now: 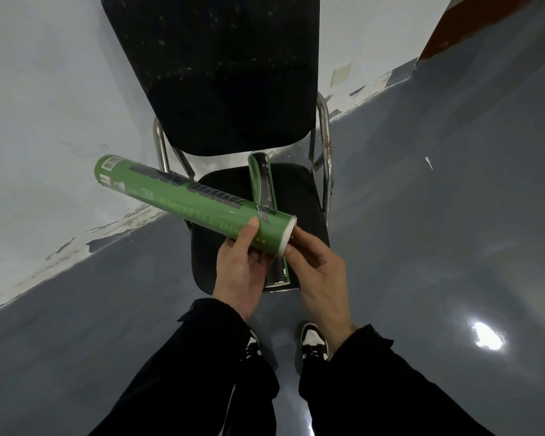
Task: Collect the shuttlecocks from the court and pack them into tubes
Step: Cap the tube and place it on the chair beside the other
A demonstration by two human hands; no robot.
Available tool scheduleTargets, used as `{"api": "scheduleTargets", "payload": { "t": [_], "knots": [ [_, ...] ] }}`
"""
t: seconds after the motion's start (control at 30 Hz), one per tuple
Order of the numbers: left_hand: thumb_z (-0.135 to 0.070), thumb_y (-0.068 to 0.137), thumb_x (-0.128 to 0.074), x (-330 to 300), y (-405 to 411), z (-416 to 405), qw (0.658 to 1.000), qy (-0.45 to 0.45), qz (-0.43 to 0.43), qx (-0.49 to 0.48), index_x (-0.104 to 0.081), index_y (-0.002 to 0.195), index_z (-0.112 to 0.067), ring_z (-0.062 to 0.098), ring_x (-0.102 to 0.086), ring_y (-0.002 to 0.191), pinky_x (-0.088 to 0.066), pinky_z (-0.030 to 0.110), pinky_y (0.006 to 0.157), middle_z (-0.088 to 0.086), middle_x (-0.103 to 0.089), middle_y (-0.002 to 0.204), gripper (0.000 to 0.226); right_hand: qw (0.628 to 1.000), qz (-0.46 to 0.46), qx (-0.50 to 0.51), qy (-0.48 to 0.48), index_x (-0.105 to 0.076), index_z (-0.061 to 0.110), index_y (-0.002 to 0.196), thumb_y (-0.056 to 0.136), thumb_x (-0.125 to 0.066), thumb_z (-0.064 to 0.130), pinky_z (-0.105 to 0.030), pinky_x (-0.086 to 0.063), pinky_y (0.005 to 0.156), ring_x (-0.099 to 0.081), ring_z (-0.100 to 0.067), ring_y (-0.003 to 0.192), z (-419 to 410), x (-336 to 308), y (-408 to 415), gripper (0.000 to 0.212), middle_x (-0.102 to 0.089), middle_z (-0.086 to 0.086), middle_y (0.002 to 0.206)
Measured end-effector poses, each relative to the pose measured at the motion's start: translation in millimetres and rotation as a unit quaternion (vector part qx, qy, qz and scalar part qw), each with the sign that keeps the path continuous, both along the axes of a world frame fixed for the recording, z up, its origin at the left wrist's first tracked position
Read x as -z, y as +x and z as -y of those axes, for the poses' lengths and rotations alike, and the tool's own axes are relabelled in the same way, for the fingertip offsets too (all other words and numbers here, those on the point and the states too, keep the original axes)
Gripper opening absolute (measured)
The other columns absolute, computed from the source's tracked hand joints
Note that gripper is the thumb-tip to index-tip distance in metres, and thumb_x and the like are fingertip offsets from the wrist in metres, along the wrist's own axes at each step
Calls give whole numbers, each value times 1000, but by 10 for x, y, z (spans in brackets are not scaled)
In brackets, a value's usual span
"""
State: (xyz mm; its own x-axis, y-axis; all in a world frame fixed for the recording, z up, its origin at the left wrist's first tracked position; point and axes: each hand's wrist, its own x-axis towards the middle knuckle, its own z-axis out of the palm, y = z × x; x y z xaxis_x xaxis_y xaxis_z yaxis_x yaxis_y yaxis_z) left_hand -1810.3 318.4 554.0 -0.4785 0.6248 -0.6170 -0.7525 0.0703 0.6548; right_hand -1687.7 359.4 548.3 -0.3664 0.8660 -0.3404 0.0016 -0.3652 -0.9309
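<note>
Glossy grey floor (422,231) meets a peeling white wall (44,105). The left hand (243,272) grips a green cardboard shuttlecock tube (186,199) above a black padded chair (299,196); right hand (318,269) fingers curl at its open end. A second tube (263,184) lies on the seat.

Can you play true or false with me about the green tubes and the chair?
1. The left hand grips a long green cardboard tube. True.
2. A second green and black tube lies on the floor. False: it lies on the seat of the black padded chair with metal legs.
3. The right hand rests on the chair back. False: its fingers are at the white-rimmed end of the held tube.
4. The person wears black and white shoes. True.
5. The floor is bright red. False: it is glossy grey.
</note>
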Motion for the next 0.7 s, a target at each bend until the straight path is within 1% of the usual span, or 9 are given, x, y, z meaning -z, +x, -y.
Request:
{"api": "scheduleTargets", "payload": {
  "t": [0.07,0.17,0.27,0.33,0.43,0.53,0.6,0.67,0.7],
  "knots": [
    [-30,94,-68,-11,29,-5,1000,-3,-5,0,-53,144,-7,33,-63,128,-54,42,99,18,-66,137,57,1000,23,-1,15,-72,22,125,93,-73,13,-34,-57,97,-68,-11,114,-16,15,-19,33,-71,3,122],
    [-29,90,-68,-33,63,-20,1000,-7,-15,5,-55,141,-9,30,-65,123,-55,40,95,15,-67,134,57,999,30,1,14,-72,28,120,93,-74,15,-29,-58,91,-69,-12,109,-23,37,-35,30,-70,0,120],
    [-25,90,-72,-7,40,-40,999,0,-40,14,-52,143,-9,28,-67,122,-57,37,93,16,-66,137,59,999,25,8,-29,-73,21,121,92,-76,16,-30,-60,85,-73,-18,100,-57,48,-22,30,-75,-3,109],
    [-23,91,-74,-4,18,-63,999,6,-50,19,-51,144,-9,29,-66,124,-57,38,94,15,-66,137,60,999,22,9,-47,-73,18,120,91,-76,16,-33,-61,85,-74,-20,98,-97,30,-12,29,-78,-1,103],
    [-26,88,-73,-7,16,-68,999,10,-42,20,-50,144,-10,29,-66,124,-58,36,91,14,-66,137,63,998,-1,18,-61,-75,17,116,92,-75,17,-32,-62,84,-75,-21,98,-133,-4,-35,24,-78,-2,101],
    [-28,91,-74,33,35,-71,999,9,-31,27,-50,145,-9,30,-66,124,-57,34,89,15,-66,137,62,995,-22,36,-87,-74,16,113,93,-73,19,-32,-61,83,-74,-21,99,-126,7,-51,20,-78,-3,103],
    [-27,91,-75,80,45,-49,999,6,-30,30,-51,144,-7,31,-66,124,-58,35,90,17,-66,137,62,994,-14,41,-96,-72,18,111,92,-75,21,-36,-61,85,-73,-24,101,-96,63,-32,20,-76,-3,105],
    [-26,89,-76,134,56,-14,999,-5,-29,38,-52,142,-6,32,-66,124,-57,43,96,17,-66,136,62,993,-4,67,-100,-69,17,108,86,-76,21,-39,-59,87,-71,-27,102,-66,160,5,23,-73,-7,106],
    [-25,87,-77,169,70,7,998,-18,-30,43,-53,140,-6,32,-67,123,-56,47,99,16,-67,134,62,989,-15,91,-116,-67,16,108,82,-72,20,-39,-57,87,-68,-27,101,-53,197,20,27,-70,-10,106]
  ]
}}
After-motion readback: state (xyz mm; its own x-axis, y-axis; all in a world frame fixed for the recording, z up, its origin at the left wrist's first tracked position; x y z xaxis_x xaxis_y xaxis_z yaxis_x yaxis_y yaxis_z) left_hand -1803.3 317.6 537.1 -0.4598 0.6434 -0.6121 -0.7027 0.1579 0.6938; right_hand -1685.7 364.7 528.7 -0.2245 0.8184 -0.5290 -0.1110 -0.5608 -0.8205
